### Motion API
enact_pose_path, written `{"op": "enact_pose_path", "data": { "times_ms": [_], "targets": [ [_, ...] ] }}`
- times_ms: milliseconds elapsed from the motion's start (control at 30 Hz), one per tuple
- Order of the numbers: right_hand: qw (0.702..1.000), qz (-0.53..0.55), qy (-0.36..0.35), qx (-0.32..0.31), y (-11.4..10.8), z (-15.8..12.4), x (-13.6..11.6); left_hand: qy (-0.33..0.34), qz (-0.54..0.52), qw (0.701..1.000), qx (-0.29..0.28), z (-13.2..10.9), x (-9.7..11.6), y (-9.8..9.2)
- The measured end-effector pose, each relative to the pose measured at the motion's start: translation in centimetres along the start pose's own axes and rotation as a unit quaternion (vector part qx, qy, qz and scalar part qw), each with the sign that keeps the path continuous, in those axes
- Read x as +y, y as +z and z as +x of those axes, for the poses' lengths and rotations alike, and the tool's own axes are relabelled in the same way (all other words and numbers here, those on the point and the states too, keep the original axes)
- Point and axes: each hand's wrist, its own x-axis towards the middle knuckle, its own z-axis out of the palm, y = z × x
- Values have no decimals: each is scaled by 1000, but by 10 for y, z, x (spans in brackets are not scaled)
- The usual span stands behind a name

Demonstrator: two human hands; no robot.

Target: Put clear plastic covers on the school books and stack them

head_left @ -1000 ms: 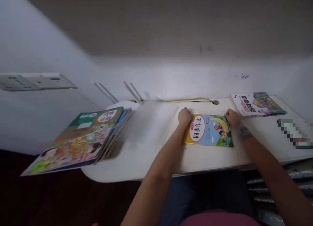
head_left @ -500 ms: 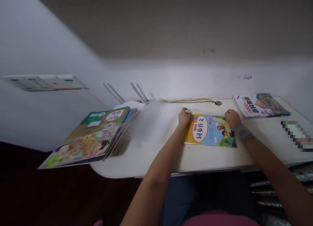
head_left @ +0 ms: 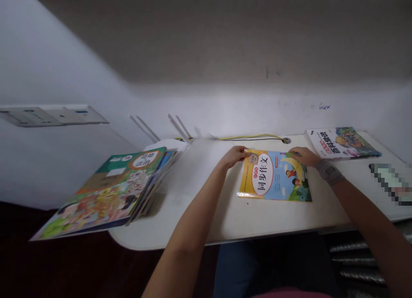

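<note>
A yellow-and-blue exercise book with a glossy cover lies on the white desk, its front facing up. My left hand pinches its upper left corner between thumb and fingers. At the far edge on the right, my right hand has its fingers closed on the book; a grey wristband is on that wrist. The parts of the fingers beneath the cover are hidden.
On the left, a leaning stack of books with a green picture book on top overhangs the desk edge. Several books under a white-covered one lie at the right rear. A blurred-out phone-like object is at far right. A yellow cable runs along the wall.
The whitish, see-through sheet that was spread blurred to the left of the book no longer shows there. The book is tilted less and shows more of its cover; both hands remain at it.
</note>
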Motion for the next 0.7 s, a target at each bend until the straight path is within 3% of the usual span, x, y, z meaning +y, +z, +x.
{"op": "enact_pose_path", "data": {
  "times_ms": [200, 400, 567, 700],
  "targets": [
    [998, -12, 40, -48, 3, 12, 7, -41, 191, 980, 40, 8, -6, 9],
    [991, -103, 82, -1, 19, 5, -9, -46, 373, 920, 115, 13, -14, 35],
    [988, -142, 55, 35, 20, -21, -27, 0, 419, 903, 92, 16, -11, 45],
    [987, -153, 20, 45, 39, -48, -32, 26, 408, 907, 98, 17, -10, 49]
  ]
}}
